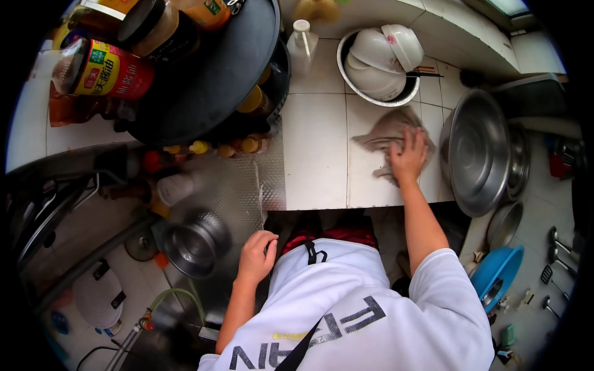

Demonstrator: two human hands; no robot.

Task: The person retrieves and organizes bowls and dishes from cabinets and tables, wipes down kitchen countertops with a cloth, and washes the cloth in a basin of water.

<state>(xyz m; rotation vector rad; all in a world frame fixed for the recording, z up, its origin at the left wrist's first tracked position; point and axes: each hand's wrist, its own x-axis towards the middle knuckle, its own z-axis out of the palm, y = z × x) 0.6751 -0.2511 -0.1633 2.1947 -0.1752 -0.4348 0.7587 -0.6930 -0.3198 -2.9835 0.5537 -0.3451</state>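
Against the white tiled counter (315, 154), my right hand (408, 154) presses a crumpled grey-brown cloth (390, 130), its fingers bent over the fabric. The cloth is slightly blurred. Just beyond it stands a metal basin (341, 52) holding stacked white bowls (374, 52) and chopsticks (427, 73). My left hand (257, 253) hangs beside my waist, near the counter's front edge. Its fingers are curled in loosely, and nothing shows in them.
A large steel basin (476, 154) leans at the counter's right end. At the back stands a white plastic jug (302, 46). A dark round tray (204, 80) bears bottles and jars on the left. A blue basin (498, 278) and hanging utensils (547, 275) are at right.
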